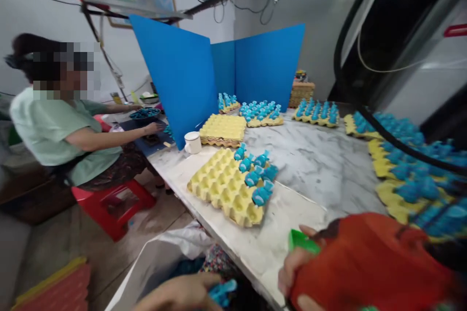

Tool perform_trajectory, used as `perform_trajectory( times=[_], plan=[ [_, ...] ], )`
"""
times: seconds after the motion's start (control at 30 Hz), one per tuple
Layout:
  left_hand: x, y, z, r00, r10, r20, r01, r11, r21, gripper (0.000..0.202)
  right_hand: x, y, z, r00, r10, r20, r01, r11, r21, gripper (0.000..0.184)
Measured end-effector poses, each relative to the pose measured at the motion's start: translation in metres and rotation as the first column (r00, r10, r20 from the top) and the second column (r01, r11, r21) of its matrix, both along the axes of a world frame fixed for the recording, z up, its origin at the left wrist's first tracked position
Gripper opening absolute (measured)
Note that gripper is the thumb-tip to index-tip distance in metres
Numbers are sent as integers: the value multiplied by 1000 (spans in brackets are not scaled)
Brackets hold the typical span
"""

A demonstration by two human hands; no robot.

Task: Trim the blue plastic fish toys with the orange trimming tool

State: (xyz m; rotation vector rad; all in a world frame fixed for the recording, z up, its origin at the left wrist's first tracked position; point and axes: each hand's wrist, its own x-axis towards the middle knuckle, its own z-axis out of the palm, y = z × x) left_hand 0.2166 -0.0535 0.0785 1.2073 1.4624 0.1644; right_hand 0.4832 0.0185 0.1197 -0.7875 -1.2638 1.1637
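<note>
Low in the view, my left hand [180, 294] is closed around a small bright-blue plastic figure [223, 292], beside the table's front edge. My right hand [295, 269] has its fingers wrapped on a big red object [365, 262] with a bright green part [302, 242] at its left end; blur hides its exact kind. Ahead of both hands lies a yellow egg tray [222, 182]. Several blue figures [261, 194] stand in its right-hand cups, while bare cups show on its left.
Stacked egg trays [223, 129] and a white mug [192, 142] stand behind. Filled trays [404, 165] line the right, under a hanging black hose [343, 58]. Blue panels [182, 73] divide the table from a co-worker [73, 126] seated left. A white bag [156, 257] sits below.
</note>
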Motion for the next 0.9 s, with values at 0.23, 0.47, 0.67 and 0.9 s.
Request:
perform_trajectory(
  times=[0.23, 0.47, 0.67, 0.9],
  plan=[
    [-32, 29, 54, 988, -92, -127, 140, 880, 453, 34, -3, -13, 20, 975, -205, -80, 202, 978, -46, 66],
    [83, 148, 44, 912, 205, -354, 192, 550, 813, 47, 8, 19, 23, 970, -244, 11, 243, 968, 61, 15],
    [97, 174, 25, 817, 237, -525, 321, 569, 757, 30, 27, 28, 6, 929, -364, 67, 356, 929, 102, 13],
    [86, 147, 47, 979, 162, 120, -196, 623, 758, 25, 38, 30, -9, 902, -428, 53, 417, 897, 147, 14]
  ],
)
